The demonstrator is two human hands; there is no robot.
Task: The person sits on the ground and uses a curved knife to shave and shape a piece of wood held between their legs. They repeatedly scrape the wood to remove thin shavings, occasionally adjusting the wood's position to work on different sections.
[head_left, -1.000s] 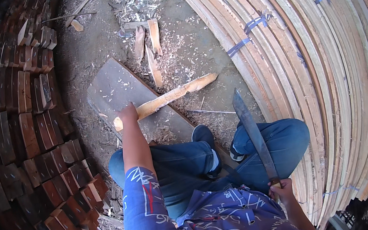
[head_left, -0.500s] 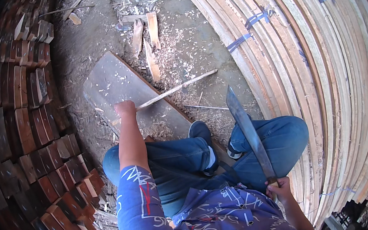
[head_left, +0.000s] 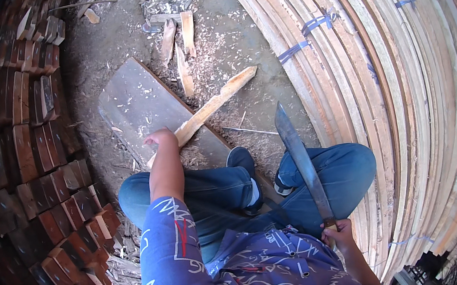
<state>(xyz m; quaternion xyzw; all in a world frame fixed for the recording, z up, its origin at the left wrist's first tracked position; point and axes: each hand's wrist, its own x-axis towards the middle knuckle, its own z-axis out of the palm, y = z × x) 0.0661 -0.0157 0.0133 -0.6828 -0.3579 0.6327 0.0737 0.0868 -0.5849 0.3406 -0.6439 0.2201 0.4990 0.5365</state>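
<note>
My left hand [head_left: 162,138] is closed on the lower part of a pale strip of wood [head_left: 212,105], though the wrist hides part of the grip. The strip slants up to the right across a dark flat board [head_left: 139,102] on the ground, its broad face showing and its far end pointed and rough. By my right thigh, my right hand [head_left: 339,234] grips the handle of a machete [head_left: 305,161]. Its long blade points up and away over my right leg, apart from the strip.
Split wood pieces [head_left: 184,70] and pale chips lie on the ground beyond the board. Long planks [head_left: 346,69], tied with blue bands, are stacked along the right. Stacked short dark wooden blocks [head_left: 44,190] rise at the left. A thin stick [head_left: 251,131] lies beside the board.
The wooden strip has turned from its narrow edge to its broad face, and its far end has shifted slightly up and left. The machete stays over my right leg.
</note>
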